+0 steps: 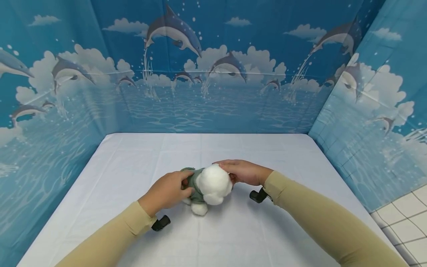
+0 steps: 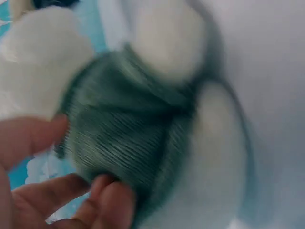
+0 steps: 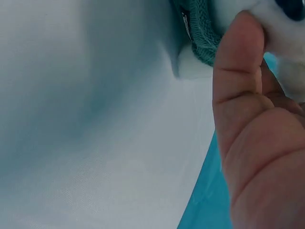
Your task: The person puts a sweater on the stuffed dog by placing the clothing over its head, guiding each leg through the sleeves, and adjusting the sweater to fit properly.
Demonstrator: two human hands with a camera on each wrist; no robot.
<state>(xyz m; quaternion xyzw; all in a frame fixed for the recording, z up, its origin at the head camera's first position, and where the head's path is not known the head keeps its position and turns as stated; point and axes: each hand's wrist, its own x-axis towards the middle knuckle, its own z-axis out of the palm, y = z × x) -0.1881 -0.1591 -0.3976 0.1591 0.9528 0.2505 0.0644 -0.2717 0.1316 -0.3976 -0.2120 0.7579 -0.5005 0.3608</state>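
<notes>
A white plush toy (image 1: 214,182) in a green knitted sweater (image 1: 196,185) is held by both hands, low over the middle of the table. My left hand (image 1: 171,190) grips its body, thumb on one side and fingers on the other; in the left wrist view the fingers press into the ribbed sweater (image 2: 119,129) beside blurred white limbs (image 2: 219,148). At the head, my right hand (image 1: 245,172) holds on from the far right side. Close up in the right wrist view, the right thumb (image 3: 240,52) presses the white fur near a dark eye (image 3: 291,7).
A white cloth covers the table (image 1: 140,155). Blue curtains (image 1: 207,107) with printed dolphins stand behind it and along both sides. Black wrist devices (image 1: 258,195) hang under both cuffs. White tiles (image 1: 405,218) show at the lower right.
</notes>
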